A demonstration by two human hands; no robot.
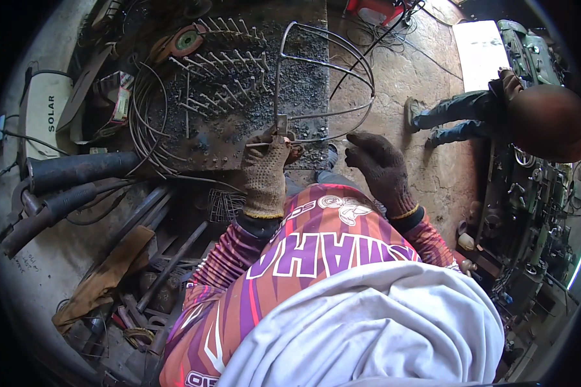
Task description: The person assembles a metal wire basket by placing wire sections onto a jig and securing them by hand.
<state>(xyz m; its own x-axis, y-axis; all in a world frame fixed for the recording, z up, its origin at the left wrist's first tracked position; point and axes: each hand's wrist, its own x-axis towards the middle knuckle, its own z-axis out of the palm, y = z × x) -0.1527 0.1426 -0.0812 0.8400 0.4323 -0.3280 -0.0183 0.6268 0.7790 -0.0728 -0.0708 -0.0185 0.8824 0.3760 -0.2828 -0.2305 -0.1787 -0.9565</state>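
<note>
Grit-strewn table [227, 152] at 11 o'clock. Bent-rod frame [279, 84] at 12, lower end gripped in left hand [265, 171]. Right hand [381, 164] at 2 o'clock, half-curled, nothing visible inside. Judged risk: one-handed grip twists, frame swings into pronged rods [223, 61] at 11.

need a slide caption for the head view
Gloved left hand holds a metal rod frame at a littered table, gloved right hand nearby.

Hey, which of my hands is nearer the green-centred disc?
Left. Your left hand is below and rightward of the disc, holding the metal frame; your right hand is farther rightward, apparently empty.
</note>
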